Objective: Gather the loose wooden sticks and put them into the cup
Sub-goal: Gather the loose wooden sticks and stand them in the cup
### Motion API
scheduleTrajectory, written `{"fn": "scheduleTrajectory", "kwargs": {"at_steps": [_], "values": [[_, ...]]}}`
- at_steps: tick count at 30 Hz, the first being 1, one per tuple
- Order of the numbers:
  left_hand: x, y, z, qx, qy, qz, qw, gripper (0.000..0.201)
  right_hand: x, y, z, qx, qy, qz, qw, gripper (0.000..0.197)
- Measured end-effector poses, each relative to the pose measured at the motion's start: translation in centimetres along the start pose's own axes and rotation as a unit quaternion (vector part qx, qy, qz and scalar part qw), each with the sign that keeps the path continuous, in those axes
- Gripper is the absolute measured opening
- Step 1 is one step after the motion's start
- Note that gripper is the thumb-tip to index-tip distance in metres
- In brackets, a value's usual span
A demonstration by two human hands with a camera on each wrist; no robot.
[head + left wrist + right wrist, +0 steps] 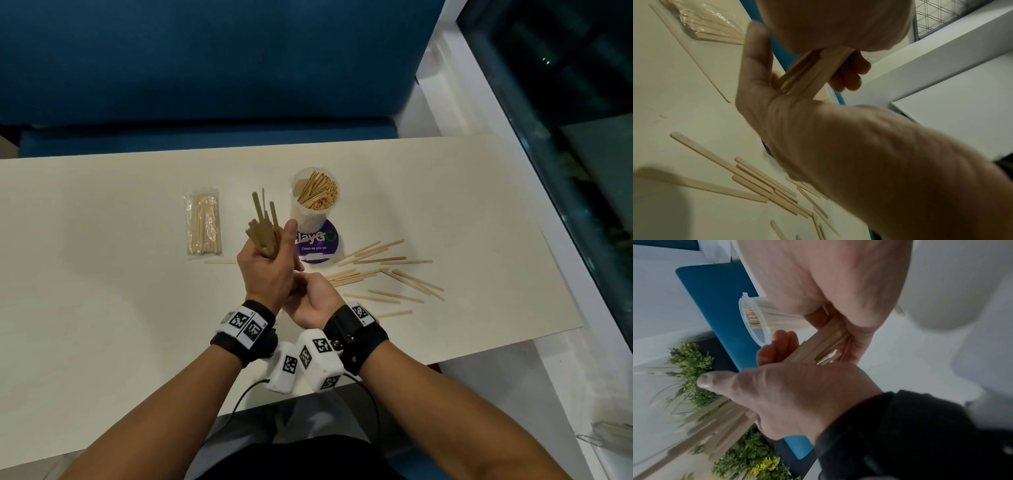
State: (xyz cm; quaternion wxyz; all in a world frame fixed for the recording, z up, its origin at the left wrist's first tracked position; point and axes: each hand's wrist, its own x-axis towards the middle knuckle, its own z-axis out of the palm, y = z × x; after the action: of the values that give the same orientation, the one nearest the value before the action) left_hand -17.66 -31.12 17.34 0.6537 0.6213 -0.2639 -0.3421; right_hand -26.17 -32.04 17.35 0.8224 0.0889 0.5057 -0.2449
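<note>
My left hand (270, 267) grips a bundle of wooden sticks (263, 226) upright above the table, thumb raised beside the cup. Just below it, my right hand (313, 298) curls its fingers round the bundle's lower ends (813, 73). The translucent cup (308, 219) stands just right of the bundle, with several sticks inside it. Several loose sticks (376, 270) lie scattered on the table to the right of both hands. In the right wrist view the bundle (818, 347) passes between both hands, with the cup (754, 318) close behind.
A clear packet of sticks (202, 226) lies left of the hands, and one stray stick (219, 262) lies below it. A purple round sticker (320, 248) sits under the cup. The cream table (102, 308) ends near me. A blue bench (205, 68) stands behind and a glass wall (565, 171) to the right.
</note>
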Motion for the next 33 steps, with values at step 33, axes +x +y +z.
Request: {"fn": "scheduleTrajectory", "kwargs": {"at_steps": [33], "values": [[-1.6, 0.6, -1.2, 0.303, -0.173, -0.03, 0.937, 0.016, -3.3, -1.8, 3.7, -0.804, -0.08, -0.482, 0.338, 0.041]]}}
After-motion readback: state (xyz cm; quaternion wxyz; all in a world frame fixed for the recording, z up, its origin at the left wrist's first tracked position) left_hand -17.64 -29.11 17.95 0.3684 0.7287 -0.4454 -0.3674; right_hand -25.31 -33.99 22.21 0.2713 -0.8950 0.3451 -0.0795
